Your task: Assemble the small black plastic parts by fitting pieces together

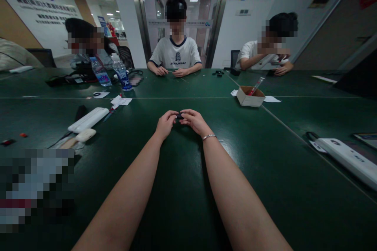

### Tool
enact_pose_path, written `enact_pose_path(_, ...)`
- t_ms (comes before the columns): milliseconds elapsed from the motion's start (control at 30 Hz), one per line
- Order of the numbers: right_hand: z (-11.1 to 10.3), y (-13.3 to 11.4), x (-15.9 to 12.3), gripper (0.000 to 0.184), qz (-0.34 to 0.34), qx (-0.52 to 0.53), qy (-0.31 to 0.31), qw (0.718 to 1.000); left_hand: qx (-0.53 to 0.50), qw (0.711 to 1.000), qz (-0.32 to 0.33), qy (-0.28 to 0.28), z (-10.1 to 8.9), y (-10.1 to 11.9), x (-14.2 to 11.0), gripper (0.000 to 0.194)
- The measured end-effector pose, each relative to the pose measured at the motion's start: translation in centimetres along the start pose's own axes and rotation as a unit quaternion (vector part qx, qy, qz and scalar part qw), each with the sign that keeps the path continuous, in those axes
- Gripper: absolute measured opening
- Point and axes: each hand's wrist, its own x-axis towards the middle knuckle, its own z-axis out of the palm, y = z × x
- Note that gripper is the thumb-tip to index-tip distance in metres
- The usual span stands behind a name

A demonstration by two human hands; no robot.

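My left hand (pixel 165 122) and my right hand (pixel 194 120) meet over the dark green table (pixel 182 188), fingers curled together around a small black part (pixel 179 116). Both hands pinch it between fingertips; only a sliver of it shows. A thin metal bracelet (pixel 209 137) sits on my right wrist. My forearms stretch forward from the bottom edge of the head view.
A white power strip (pixel 88 120) and a pale oval object (pixel 85 135) lie left. A small cardboard box (pixel 250 96) with a red-tipped tool stands right. Another white power strip (pixel 350 159) lies far right. Two water bottles (pixel 122 74) stand at the back left. Three people sit across the table.
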Motion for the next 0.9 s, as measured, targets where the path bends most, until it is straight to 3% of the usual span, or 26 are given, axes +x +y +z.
enact_pose_path(433, 0.1, -0.2, -0.2, 0.024, -0.015, -0.018, -0.004, 1.0, 0.002, 1.0, 0.01, 0.002, 0.2, -0.8, 0.3, 0.028)
enact_pose_path(600, 0.9, 0.8, 0.1, 0.021, -0.041, -0.175, 0.01, 0.984, 0.017, 0.998, 0.021, 0.059, 0.3, -1.4, 0.5, 0.025)
enact_pose_path(733, 1.8, 1.8, 0.4, 0.017, -0.037, -0.271, 0.078, 0.959, 0.107, 0.993, 0.019, 0.044, 0.3, -1.4, 0.4, 0.021)
enact_pose_path(900, 2.5, 2.0, 0.3, 0.025, -0.04, -0.176, 0.066, 0.981, 0.146, 0.989, -0.006, 0.029, 0.8, -1.0, 0.2, 0.019)
